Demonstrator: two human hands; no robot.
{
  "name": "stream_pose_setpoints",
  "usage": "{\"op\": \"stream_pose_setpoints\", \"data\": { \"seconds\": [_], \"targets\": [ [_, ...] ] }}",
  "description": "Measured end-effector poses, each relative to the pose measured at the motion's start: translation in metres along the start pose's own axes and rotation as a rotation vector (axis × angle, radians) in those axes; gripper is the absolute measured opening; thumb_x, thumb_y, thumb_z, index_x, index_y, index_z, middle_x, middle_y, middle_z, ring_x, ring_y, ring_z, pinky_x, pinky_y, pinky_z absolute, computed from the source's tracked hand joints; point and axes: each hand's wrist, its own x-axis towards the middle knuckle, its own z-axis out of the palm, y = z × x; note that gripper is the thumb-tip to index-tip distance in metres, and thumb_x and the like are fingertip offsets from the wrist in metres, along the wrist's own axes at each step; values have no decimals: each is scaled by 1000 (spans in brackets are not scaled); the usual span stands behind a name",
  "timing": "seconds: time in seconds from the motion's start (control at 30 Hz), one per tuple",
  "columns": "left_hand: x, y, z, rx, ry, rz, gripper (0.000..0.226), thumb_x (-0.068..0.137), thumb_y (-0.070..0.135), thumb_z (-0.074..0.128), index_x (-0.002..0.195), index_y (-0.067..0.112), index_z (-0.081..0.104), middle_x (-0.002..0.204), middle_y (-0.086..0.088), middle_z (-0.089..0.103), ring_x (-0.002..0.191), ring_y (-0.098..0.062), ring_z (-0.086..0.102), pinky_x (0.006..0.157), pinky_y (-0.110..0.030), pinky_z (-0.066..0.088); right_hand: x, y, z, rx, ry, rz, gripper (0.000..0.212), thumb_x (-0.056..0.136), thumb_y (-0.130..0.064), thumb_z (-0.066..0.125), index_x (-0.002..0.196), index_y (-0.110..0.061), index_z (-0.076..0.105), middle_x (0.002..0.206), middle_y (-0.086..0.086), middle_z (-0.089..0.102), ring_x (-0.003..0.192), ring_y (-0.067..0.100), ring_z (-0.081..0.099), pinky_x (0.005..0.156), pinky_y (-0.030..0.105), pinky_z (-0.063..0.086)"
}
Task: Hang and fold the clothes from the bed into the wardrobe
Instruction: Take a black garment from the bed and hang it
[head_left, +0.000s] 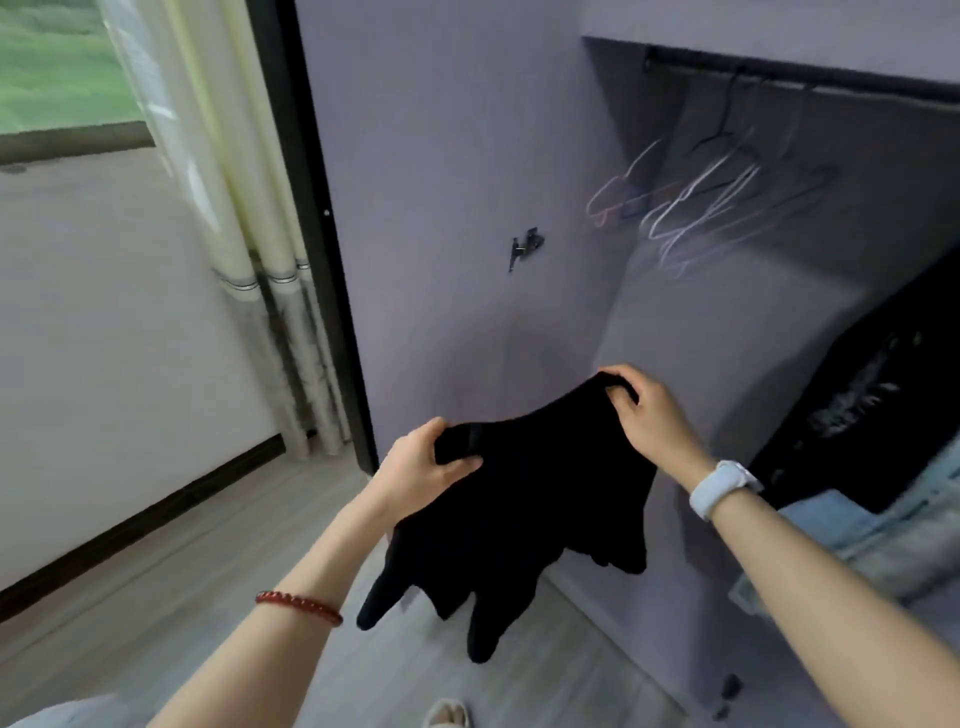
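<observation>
A black garment (519, 488) hangs in the lower middle of the frame, held up in the air by both hands in front of the open wardrobe (727, 338). The left hand (421, 470) pinches its top edge at the left, thumb over the front of the cloth and fingers curled behind; the right hand (644, 410) grips the other top corner a little higher, fingers curled over the bunched fabric. The cloth sags between them and falls in uneven points toward the pale wood floor (208, 571). A red bead bracelet (298, 605) circles the left wrist, a white watch (722, 486) the right. In the upper right, several empty hangers (691, 202) dangle from a dark rail (779, 78) (they are blurred). Dark clothing (857, 410) hangs at the right edge, with light denim (872, 525) below it. A curtain (234, 208) and window (57, 62) fill the upper left.
</observation>
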Motion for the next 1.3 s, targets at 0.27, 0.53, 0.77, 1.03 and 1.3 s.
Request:
{"op": "stream_pose_setpoints", "data": {
  "seconds": [0.27,0.53,0.77,1.03,1.3],
  "targets": [
    [135,55,25,-238,-5,138,15,94,25,54,91,11,51,74,4,57,72,-18,56,61,-29,40,55,54,-62,-78,240,208,18,90,-1,53,105,2,62,102,12,64,96,23,57,74,17,33],
    [243,127,30,-359,17,323,21,93,10,54,73,17,53,67,3,55,64,-7,50,59,-12,40,123,84,-96,130,228,399,22,89,7,49,106,3,62,91,6,61,86,17,55,65,12,42],
    [294,140,42,-319,119,365,6,92,9,55,86,11,56,75,8,58,72,3,53,63,-2,38,206,110,-98,538,360,544,26,93,4,41,113,0,57,95,12,57,66,12,51,63,20,43],
    [320,131,55,-234,189,286,7,92,11,55,87,7,58,74,8,56,66,4,53,61,-3,39,307,138,-96,472,422,600,33,89,-28,58,60,-15,53,67,5,55,61,19,49,68,34,44],
    [319,124,55,-233,176,261,8,92,9,56,86,14,58,76,12,57,69,4,55,62,-4,39,315,150,-86,474,529,577,31,92,-13,48,61,-15,45,64,6,52,61,22,49,57,30,41]
  ]
}}
